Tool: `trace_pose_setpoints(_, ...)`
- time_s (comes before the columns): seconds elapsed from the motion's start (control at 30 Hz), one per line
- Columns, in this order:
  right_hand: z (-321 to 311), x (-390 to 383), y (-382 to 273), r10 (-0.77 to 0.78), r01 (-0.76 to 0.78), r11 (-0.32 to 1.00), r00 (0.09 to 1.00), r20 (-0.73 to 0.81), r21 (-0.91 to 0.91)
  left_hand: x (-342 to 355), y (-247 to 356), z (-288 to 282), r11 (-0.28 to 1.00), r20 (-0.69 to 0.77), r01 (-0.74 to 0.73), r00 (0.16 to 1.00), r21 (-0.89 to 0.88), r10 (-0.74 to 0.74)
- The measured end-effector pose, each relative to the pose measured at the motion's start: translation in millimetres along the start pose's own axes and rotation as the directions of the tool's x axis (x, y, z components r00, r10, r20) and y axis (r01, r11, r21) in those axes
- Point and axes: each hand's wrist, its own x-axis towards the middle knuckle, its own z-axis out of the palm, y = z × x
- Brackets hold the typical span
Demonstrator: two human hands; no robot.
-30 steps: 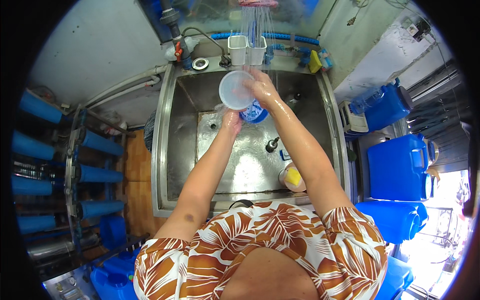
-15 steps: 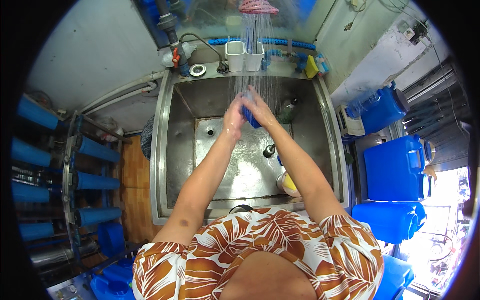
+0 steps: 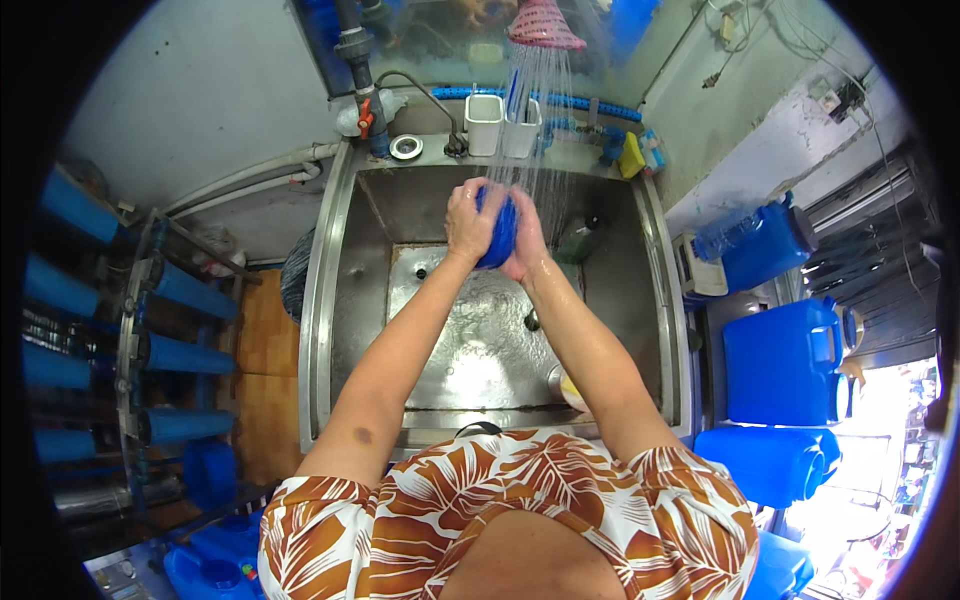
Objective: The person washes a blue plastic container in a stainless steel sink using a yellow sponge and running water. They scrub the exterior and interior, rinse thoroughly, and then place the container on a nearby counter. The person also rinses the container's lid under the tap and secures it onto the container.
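Observation:
Both hands are closed round a rounded, bright blue object (image 3: 499, 235), whose exact kind I cannot make out. My left hand (image 3: 468, 222) wraps its left side, fingers over the top. Against its right side presses my right hand (image 3: 531, 238), fingers pointing up. The hands are above the metal sink (image 3: 318, 285), at the edge of water streaming from a shower head (image 3: 545, 27) covered in pink cloth. A bottle with a black top (image 3: 588, 228) leans by the basin's right wall. Beside my right forearm, a white and yellow item (image 3: 566, 388) is partly hidden.
Two white cups (image 3: 485, 125), a round drain strainer (image 3: 406, 147) and a yellow sponge (image 3: 631, 157) sit on the back ledge. An orange-handled valve (image 3: 365, 118) is at the back left. Blue jugs (image 3: 780, 360) stand at right; blue filter cylinders (image 3: 185, 355) line the left.
My hands have shifted, and the blue object between them now shows more of its rounded face. The left hand has turned over its top. The whole view has also shifted slightly.

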Motion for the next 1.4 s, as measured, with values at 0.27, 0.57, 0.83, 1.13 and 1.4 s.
trace_pose_setpoints(0.27, 28, -19, -19, -0.131, 0.205, 0.907, 0.968, 0.216, -0.368, 91, -52, -13, 0.836, 0.004, 0.359, 0.92, -0.416, -0.393)
trace_pose_setpoints(0.57, 25, -55, -52, -0.284, 0.305, 0.952, 0.904, 0.321, -0.018, 242, -164, -87, 0.007, 0.267, 0.585, 0.382, -0.811, -0.885)
trace_pose_setpoints(0.83, -87, -84, -41, -0.157, 0.069, 0.96, 0.934, 0.319, 0.27, 239, -167, -82, 0.762, -0.474, 0.596, 0.763, 0.253, -0.439)
trace_pose_setpoints(1.13, -134, -115, -21, -0.035, 0.04, 0.998, 0.994, -0.102, 0.049, 29, -90, 21, 0.8, 0.669, 0.593, 0.632, -0.091, -0.392)
trace_pose_setpoints(1.4, -119, -125, -2, -0.413, 0.097, 0.445, 0.904, -0.108, -0.89, -118, -2, 31, -0.159, 0.981, 0.97, 0.19, -0.182, 0.038)
